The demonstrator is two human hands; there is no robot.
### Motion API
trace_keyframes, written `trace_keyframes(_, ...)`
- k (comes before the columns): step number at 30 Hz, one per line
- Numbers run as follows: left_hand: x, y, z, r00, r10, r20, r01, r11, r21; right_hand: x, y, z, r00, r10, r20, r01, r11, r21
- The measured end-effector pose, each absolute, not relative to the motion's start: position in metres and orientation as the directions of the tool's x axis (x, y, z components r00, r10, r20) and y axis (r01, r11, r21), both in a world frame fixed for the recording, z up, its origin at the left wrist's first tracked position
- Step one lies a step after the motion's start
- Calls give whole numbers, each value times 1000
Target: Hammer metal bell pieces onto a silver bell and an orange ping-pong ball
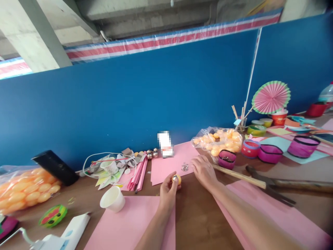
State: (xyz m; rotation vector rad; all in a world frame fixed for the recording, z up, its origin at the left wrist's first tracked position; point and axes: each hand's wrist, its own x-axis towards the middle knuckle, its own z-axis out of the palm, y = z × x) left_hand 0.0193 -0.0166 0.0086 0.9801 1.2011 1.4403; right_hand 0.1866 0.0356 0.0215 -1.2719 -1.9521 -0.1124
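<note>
My left hand [167, 192] is closed around a small yellow-orange ball [178, 180] with a shiny metal piece on its near face. It is held low over the table, by the front edge of a pink paper sheet [166, 169]. On that sheet lies a small cluster of shiny metal bits [185, 167]. Just right of the cluster, my right hand [204, 172] rests palm down with its fingers stretched out over the sheet's right edge. Nothing shows in it. Beyond it stands a small purple fabric container [227, 159] with something dark inside.
Bags of orange balls [28, 191] stand left and back right. A hammer [275, 184] and a wooden stick [241, 176] lie right. A white paper cup [112, 199], a power strip [74, 231] and paper scraps [122, 166] are left. A blue partition [145, 97] closes off the back.
</note>
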Motion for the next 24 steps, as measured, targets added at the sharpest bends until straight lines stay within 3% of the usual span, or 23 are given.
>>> trace_keyframes(4, 18, -17, 10, -179, 984, 4, -182, -37, 983, 187, 37, 22, -295, 743, 601, 843, 499, -203)
trace_keyframes(9, 17, -17, 8, -199, 980, 10, -154, -41, 987, 178, 38, 14, -311, 776, 548, 878, 456, -147)
trace_keyframes(24, 16, -17, 9, -141, 990, 3, -158, -26, 987, 178, 46, 2, -305, 792, 529, 873, 455, -177)
